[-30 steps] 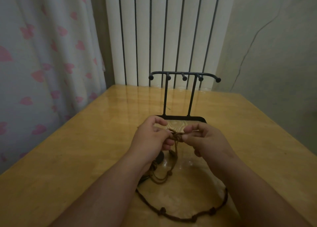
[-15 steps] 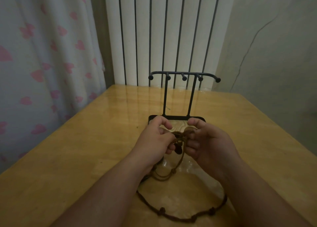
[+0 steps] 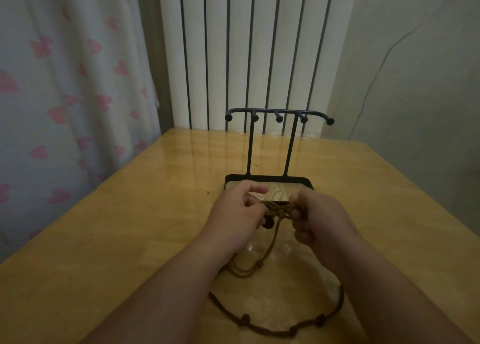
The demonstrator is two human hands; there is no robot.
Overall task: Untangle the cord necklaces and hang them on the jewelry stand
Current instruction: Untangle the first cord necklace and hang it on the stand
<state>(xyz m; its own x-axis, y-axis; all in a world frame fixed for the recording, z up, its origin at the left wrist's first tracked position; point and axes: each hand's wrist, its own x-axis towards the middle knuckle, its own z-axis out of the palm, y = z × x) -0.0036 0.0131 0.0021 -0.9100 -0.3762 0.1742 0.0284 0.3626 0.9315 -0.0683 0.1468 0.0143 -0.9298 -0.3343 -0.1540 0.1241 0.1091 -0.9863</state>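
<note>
Both hands pinch a knotted bunch of brown cord necklaces between them, the left hand closed on one side and the right hand on the other, just in front of the jewelry stand. A lighter cord hangs down to the wooden table, while a darker beaded loop lies nearer the person. How many necklaces are tangled is hard to tell.

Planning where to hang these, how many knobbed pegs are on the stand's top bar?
5 on the jewelry stand: left end peg, second peg, middle peg, fourth peg, right end peg. All bare; none looks hidden.
</note>
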